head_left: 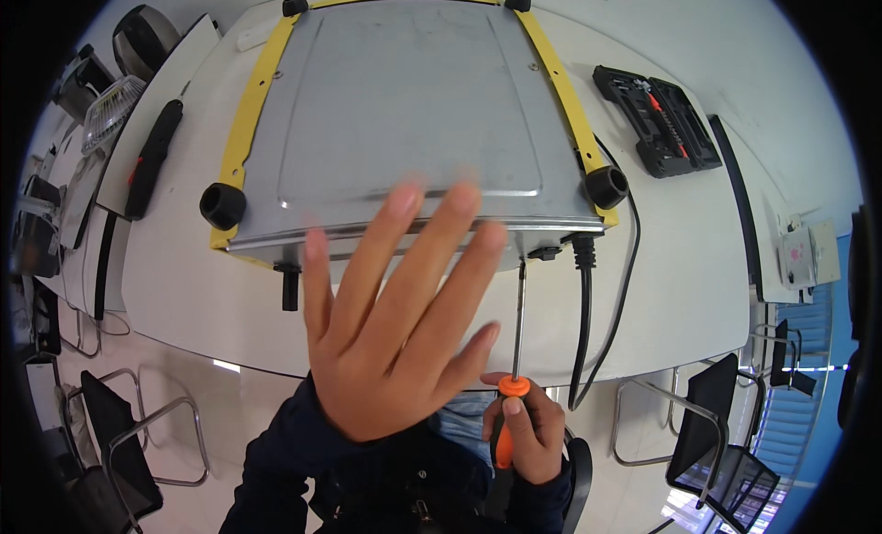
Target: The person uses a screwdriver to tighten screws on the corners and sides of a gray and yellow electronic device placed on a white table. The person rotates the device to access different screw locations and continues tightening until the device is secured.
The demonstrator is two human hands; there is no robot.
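A grey metal appliance [413, 102] with yellow side edges lies with its flat panel facing up on the white table. Black round feet [223, 205] stand at its corners. My left hand [395, 323] is spread wide in front of its near edge, slightly blurred and holding nothing; whether the fingertips touch the metal I cannot tell. In my right hand [533, 433] is a screwdriver [519, 350] with an orange handle and long shaft. Its shaft points away from me, the tip reaching the appliance's near side beside a small black fitting [546, 254].
A black power cord [585, 323] hangs from the appliance's near right and loops over the table's front edge. An open black tool case [661, 121] lies at the right. To the left rests a black-and-red power tool [154, 157]. Chairs [703, 433] stand on both sides.
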